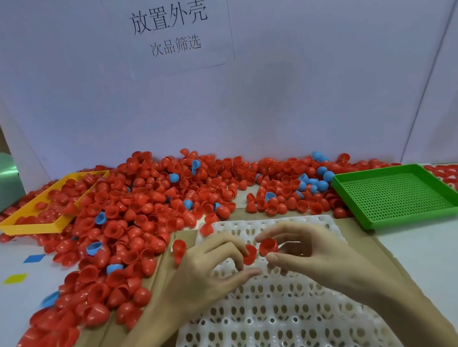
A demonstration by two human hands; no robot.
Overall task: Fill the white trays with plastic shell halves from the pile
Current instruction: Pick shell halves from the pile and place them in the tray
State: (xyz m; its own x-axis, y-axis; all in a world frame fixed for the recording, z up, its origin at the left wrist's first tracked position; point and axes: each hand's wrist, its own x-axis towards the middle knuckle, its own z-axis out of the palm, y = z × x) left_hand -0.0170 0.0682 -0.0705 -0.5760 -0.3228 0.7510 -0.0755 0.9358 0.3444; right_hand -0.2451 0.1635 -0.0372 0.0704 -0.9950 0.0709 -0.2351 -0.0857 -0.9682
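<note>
A white tray [281, 315] with rows of empty cup holes lies on the table in front of me. Both hands hover over its far half. My left hand [208, 268] pinches a red shell half [249, 254] between thumb and fingers. My right hand [310, 251] pinches another red shell half [268, 246] at its fingertips, open side facing me. The two shells sit almost touching. A big pile of red shell halves [135, 219] with a few blue ones [100, 218] spreads across the left and back of the table.
A yellow tray [28, 228] holding red shells sits at the far left. A green perforated tray [396, 192] stands at the right. Brown cardboard [356, 228] lies under the white tray. A white wall with a paper sign [167, 29] closes the back.
</note>
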